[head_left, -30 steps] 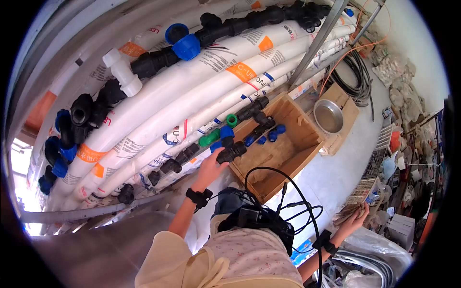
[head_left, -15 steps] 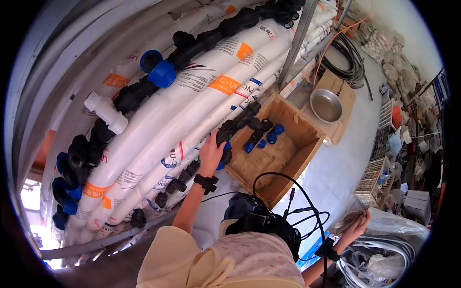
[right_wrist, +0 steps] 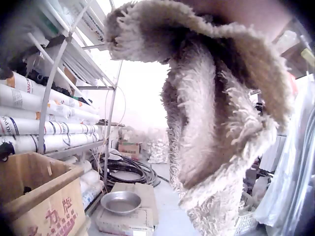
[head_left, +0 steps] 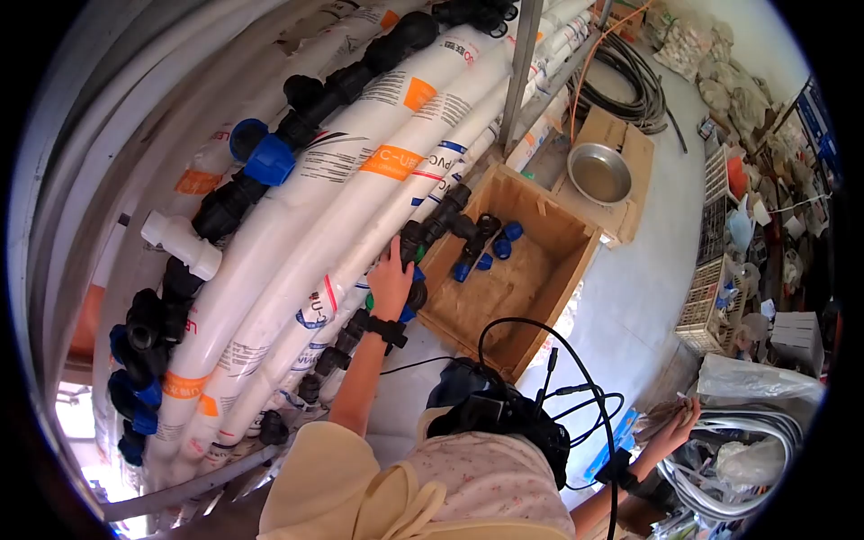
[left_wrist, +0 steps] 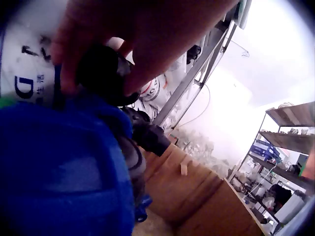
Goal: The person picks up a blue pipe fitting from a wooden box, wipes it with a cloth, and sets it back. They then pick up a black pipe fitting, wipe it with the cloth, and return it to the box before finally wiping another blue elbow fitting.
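evidently, a black pipe fitting (left_wrist: 101, 73) is gripped by the left hand (head_left: 392, 281), its fingers curled over one side and the thumb pressed to the other, so that the piece is clamped between them. the fitting is held along the outer edge of the stacked white pipes (head_left: 270, 261), just beside the near corner of a wooden box (head_left: 560, 292); more black fittings (head_left: 463, 225) are seen in line ahead of it, partly overlapping the box's edge, though whether they are joined to the held one cannot be told. a large blue ring (left_wrist: 59, 167) is shown close below the left hand in the left wrist view. inside the box, small blue caps (head_left: 511, 231) are found near its far wall. by the right hand (head_left: 673, 430), held out low and well apart from the left, a shaggy cloth (right_wrist: 197, 123) is grasped; it is bunched at the top under the fingers, which are closed on it, and its folds are left hanging. beyond the box a metal basin (head_left: 600, 175) is set on flattened cardboard (head_left: 616, 129), with a coil of black hose laid on the floor behind. a dark strap is worn on each wrist.
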`<action>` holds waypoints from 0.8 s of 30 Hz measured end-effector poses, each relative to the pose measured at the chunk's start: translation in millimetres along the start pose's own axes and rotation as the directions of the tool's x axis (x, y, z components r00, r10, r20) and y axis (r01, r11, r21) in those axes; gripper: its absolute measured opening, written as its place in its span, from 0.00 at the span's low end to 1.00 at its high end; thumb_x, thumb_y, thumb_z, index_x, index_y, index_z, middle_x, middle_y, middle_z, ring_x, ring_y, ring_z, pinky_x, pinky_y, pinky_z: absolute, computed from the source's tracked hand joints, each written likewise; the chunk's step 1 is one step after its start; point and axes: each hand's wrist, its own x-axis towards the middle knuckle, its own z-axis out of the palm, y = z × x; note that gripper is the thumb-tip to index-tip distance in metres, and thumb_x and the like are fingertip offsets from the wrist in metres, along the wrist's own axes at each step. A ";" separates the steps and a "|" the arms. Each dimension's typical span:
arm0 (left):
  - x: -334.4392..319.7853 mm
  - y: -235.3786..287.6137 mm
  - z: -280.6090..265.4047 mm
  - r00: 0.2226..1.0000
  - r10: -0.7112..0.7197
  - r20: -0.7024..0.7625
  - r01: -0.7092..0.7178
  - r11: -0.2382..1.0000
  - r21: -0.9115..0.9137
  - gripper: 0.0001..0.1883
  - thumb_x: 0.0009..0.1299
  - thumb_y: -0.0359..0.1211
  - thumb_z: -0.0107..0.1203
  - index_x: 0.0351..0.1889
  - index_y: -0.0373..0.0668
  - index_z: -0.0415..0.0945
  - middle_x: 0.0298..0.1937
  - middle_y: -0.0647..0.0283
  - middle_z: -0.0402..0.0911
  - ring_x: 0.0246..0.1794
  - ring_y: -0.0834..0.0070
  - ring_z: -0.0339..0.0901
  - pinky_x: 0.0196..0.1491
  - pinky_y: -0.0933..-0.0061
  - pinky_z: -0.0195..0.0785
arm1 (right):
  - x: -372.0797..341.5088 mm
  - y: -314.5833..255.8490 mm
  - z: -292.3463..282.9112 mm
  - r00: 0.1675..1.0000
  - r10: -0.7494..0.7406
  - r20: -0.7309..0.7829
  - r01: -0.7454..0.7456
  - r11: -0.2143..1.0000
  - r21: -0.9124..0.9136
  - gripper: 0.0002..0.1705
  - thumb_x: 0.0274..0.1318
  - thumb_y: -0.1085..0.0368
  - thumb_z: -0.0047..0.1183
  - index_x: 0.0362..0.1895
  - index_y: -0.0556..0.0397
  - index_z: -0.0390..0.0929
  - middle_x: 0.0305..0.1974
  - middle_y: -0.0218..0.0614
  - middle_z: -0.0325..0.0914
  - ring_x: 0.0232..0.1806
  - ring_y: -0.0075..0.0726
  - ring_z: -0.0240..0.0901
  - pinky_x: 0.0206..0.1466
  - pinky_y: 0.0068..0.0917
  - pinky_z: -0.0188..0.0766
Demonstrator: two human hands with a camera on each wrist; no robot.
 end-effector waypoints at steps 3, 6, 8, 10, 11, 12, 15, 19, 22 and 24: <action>-5.7 -5.1 -3.1 0.989 0.122 -0.083 -0.115 0.990 0.079 0.35 0.52 0.36 0.57 0.59 0.49 0.56 0.39 0.49 0.72 0.31 0.57 0.74 0.31 0.61 0.69 | -2.0 2.1 0.2 0.993 0.105 0.047 -0.106 0.994 0.028 0.16 0.58 0.67 0.36 0.50 0.58 0.64 0.43 0.47 0.70 0.44 0.40 0.68 0.49 0.30 0.61; -8.8 -7.5 -4.6 0.997 0.076 0.002 -0.076 0.996 0.052 0.35 0.52 0.36 0.58 0.60 0.51 0.56 0.40 0.49 0.71 0.32 0.56 0.74 0.31 0.61 0.69 | -1.9 1.5 3.5 0.998 0.051 0.043 -0.051 0.999 0.005 0.16 0.57 0.68 0.36 0.50 0.57 0.64 0.42 0.47 0.71 0.43 0.40 0.68 0.48 0.30 0.62; -11.1 -5.7 -8.2 0.997 0.075 -0.002 -0.075 0.996 0.043 0.35 0.52 0.35 0.58 0.60 0.51 0.56 0.40 0.49 0.71 0.32 0.56 0.74 0.32 0.62 0.69 | -1.9 2.6 4.6 0.998 0.033 0.048 -0.033 0.999 -0.004 0.16 0.57 0.68 0.36 0.50 0.57 0.64 0.42 0.46 0.71 0.43 0.40 0.68 0.48 0.30 0.62; -13.3 -4.5 -11.1 0.996 0.086 -0.020 -0.085 0.996 0.040 0.35 0.53 0.35 0.58 0.59 0.51 0.56 0.40 0.49 0.71 0.32 0.57 0.74 0.32 0.62 0.69 | -1.4 6.1 6.6 0.998 0.042 0.046 -0.042 0.999 0.014 0.16 0.57 0.69 0.36 0.49 0.57 0.64 0.42 0.46 0.70 0.43 0.40 0.68 0.48 0.30 0.62; -14.3 -4.7 -12.0 0.995 0.098 -0.035 -0.097 0.994 0.043 0.34 0.53 0.35 0.57 0.59 0.51 0.56 0.40 0.49 0.71 0.32 0.57 0.74 0.32 0.62 0.69 | -1.0 5.7 6.6 0.997 0.056 0.056 -0.058 0.998 0.037 0.16 0.56 0.69 0.36 0.49 0.59 0.65 0.42 0.47 0.70 0.43 0.42 0.67 0.48 0.32 0.62; -15.2 -4.8 -12.8 0.993 0.111 -0.050 -0.109 0.993 0.045 0.34 0.53 0.35 0.57 0.59 0.51 0.56 0.40 0.49 0.70 0.33 0.57 0.74 0.32 0.62 0.69 | 0.1 0.8 7.2 0.995 0.070 0.067 -0.074 0.995 0.060 0.15 0.56 0.69 0.36 0.48 0.60 0.65 0.42 0.48 0.70 0.43 0.45 0.67 0.48 0.33 0.61; -18.4 -5.2 -14.8 0.996 0.085 -0.031 -0.084 0.995 0.045 0.35 0.53 0.36 0.57 0.60 0.53 0.55 0.38 0.53 0.71 0.35 0.56 0.73 0.34 0.61 0.68 | 3.1 -6.3 8.6 0.997 0.050 0.064 -0.053 0.997 0.054 0.15 0.56 0.70 0.36 0.47 0.61 0.65 0.43 0.49 0.70 0.43 0.47 0.67 0.49 0.34 0.60; -29.0 0.1 -21.0 0.996 0.084 -0.038 -0.081 0.995 0.063 0.34 0.53 0.35 0.57 0.59 0.49 0.56 0.41 0.50 0.69 0.36 0.57 0.72 0.34 0.63 0.69 | 4.7 -9.9 8.1 0.998 0.005 0.061 -0.006 1.000 0.029 0.15 0.55 0.70 0.37 0.47 0.61 0.66 0.43 0.49 0.70 0.44 0.48 0.67 0.49 0.34 0.61; -42.5 3.2 -26.1 0.995 0.080 -0.058 -0.077 0.996 0.051 0.31 0.55 0.35 0.55 0.58 0.47 0.57 0.46 0.50 0.66 0.40 0.57 0.71 0.36 0.63 0.68 | 5.4 -1.9 7.4 0.996 0.009 0.089 -0.015 0.998 0.061 0.15 0.55 0.70 0.37 0.48 0.58 0.65 0.43 0.49 0.69 0.44 0.47 0.66 0.50 0.32 0.60; -51.5 12.2 -34.6 0.993 0.077 -0.086 -0.075 0.997 0.029 0.30 0.55 0.35 0.55 0.57 0.46 0.58 0.47 0.51 0.66 0.41 0.57 0.71 0.36 0.63 0.68 | 6.1 9.1 8.6 0.996 -0.041 0.085 0.038 0.998 0.040 0.15 0.55 0.70 0.37 0.48 0.56 0.66 0.42 0.49 0.70 0.43 0.46 0.67 0.49 0.32 0.60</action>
